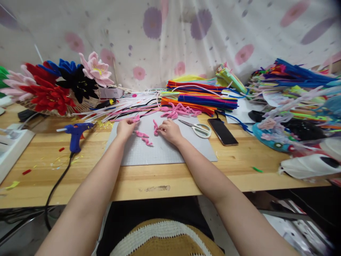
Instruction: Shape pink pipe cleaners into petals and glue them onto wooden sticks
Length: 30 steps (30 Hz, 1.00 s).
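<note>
On a grey cutting mat [165, 153], my left hand [126, 128] pinches a pink twisted pipe-cleaner piece [135, 118] near the mat's left edge. My right hand [170, 131] has its fingers closed at another pink pipe-cleaner piece [155, 127], which stands bent upward beside the fingertips. Between the hands lie two more small pink twisted pieces, one [142, 134] above the other [147, 142]. Behind them rests a tangle of pink shaped pipe cleaners [177, 111]. Scissors [197, 128] with pale handles lie right of my right hand.
A blue glue gun [76, 135] with a black cord stands at the left, by a white power strip [16, 149]. Pipe-cleaner flowers [53, 99] fill the back left. Bundled pipe cleaners [207, 101] line the back. A phone [222, 131] and a thread spool [306, 166] lie right.
</note>
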{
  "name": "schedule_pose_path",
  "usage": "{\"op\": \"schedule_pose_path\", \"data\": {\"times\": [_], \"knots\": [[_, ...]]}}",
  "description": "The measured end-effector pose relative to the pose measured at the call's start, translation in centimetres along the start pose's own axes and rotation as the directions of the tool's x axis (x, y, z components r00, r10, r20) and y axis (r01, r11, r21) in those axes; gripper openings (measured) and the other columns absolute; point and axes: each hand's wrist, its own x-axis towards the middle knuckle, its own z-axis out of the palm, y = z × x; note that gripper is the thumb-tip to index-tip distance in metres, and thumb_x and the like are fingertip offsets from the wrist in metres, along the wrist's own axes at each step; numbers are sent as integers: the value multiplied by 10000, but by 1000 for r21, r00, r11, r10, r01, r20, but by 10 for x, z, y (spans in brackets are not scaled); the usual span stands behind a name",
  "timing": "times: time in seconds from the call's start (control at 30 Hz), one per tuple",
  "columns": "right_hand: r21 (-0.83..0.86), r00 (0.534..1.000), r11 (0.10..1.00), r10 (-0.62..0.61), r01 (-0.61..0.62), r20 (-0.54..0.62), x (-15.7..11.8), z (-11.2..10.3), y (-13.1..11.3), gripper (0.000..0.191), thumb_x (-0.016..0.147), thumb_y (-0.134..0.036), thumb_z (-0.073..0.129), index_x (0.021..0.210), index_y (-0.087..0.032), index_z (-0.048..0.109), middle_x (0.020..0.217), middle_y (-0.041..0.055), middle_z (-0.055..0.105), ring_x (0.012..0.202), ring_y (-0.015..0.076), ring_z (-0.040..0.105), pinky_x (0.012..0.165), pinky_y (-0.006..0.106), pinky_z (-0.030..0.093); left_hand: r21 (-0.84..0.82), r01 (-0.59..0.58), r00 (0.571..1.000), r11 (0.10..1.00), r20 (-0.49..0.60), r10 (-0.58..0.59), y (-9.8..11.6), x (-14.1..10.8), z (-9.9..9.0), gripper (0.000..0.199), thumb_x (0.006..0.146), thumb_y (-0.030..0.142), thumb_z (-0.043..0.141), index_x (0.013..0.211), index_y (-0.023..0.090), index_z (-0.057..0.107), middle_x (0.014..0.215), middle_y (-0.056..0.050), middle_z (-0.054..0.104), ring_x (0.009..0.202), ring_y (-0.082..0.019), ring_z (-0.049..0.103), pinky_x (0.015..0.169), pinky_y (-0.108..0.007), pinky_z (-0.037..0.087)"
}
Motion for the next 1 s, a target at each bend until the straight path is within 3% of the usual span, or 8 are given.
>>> {"op": "schedule_pose_path", "data": {"times": [0.17,0.2,0.3,0.37,0.6,0.7,0.87,1.0], "knots": [[246,973,963,153,-107,-175,0,-2,-9,242,762,-388,600,846,-166,648,752,44,555,780,165,476,720,286,352,-97,-147,987,984,-80,140,8,-31,17,172,586,265,708,586,165,568,606,-7,574,562,-110,507,533,-224,382],[332,969,936,179,-115,-170,0,-2,-12,253,770,-392,585,861,-163,644,745,35,544,745,150,478,707,278,360,-115,-143,988,983,-79,134,11,-39,23,187,576,277,709,589,163,561,590,0,569,541,-104,505,514,-219,388],[588,976,799,206,-125,-72,0,2,-21,278,785,-409,551,874,-166,653,763,21,526,686,117,479,663,257,384,-180,-5,995,984,99,24,16,-61,39,228,561,331,707,624,149,586,557,6,579,457,-96,492,434,-214,386],[691,981,712,194,-124,-23,-1,6,-27,275,779,-418,548,835,-175,664,772,16,526,712,116,490,670,254,393,-172,-31,992,985,117,52,16,-70,45,211,579,326,691,646,139,622,550,5,586,451,-85,486,430,-205,390],[761,952,620,305,-188,-13,1,8,-27,154,729,-327,614,730,-187,679,724,-3,471,751,124,472,733,275,386,94,-240,945,966,250,211,4,-74,44,227,672,338,621,807,168,687,624,10,608,468,-71,453,453,-202,382],[752,932,617,363,-229,-14,2,4,-25,132,719,-287,615,695,-171,675,738,-4,424,743,121,450,741,282,379,188,-250,952,950,227,206,7,-73,38,250,709,369,590,828,166,677,663,-15,631,497,-90,503,469,-210,386],[740,973,639,210,-210,95,1,-2,-31,143,720,-208,581,611,-172,666,775,-3,402,791,116,442,807,282,365,108,-296,952,949,113,284,13,-67,28,278,716,414,592,862,178,596,657,11,586,511,-88,525,481,-201,383],[792,985,585,92,-174,148,-2,-4,-38,156,739,-235,583,620,-167,656,784,-2,424,803,110,441,816,279,352,-14,-265,956,964,124,265,14,-67,28,220,715,371,590,659,164,542,560,24,532,498,-87,510,483,-202,403]]}}
